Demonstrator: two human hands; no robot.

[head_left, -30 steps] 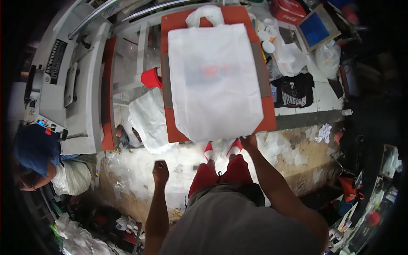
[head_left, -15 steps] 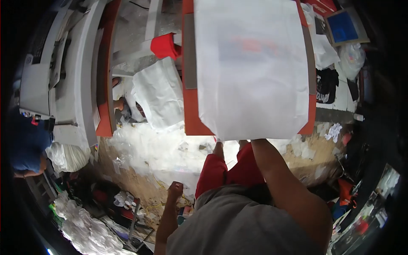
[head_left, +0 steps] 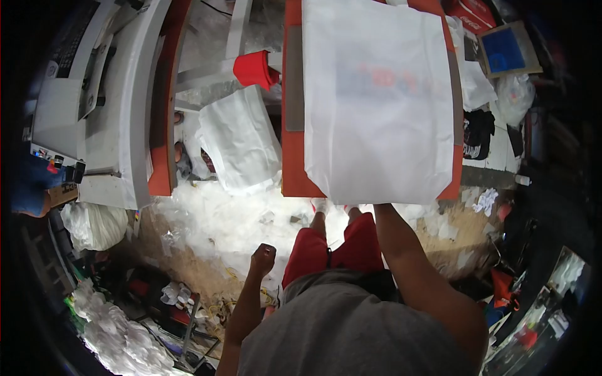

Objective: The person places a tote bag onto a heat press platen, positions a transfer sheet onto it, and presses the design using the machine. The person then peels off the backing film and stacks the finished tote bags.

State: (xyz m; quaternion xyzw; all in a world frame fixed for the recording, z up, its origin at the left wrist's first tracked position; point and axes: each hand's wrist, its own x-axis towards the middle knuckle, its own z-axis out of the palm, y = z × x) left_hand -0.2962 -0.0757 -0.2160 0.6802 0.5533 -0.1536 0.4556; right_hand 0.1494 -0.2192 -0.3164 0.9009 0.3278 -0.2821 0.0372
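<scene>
Here, the white bag (head_left: 379, 131) is lying on the red board (head_left: 297, 175), overhanging its near edge and risking skewing if pulled unevenly. It is hiding the right hand, whose grip I cannot tell; the left hand (head_left: 264, 253) is hanging fisted, well apart.

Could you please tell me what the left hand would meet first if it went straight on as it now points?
The left hand would probably meet the red board at its near left corner, though depth is unclear and the hand might pass underneath.
</scene>
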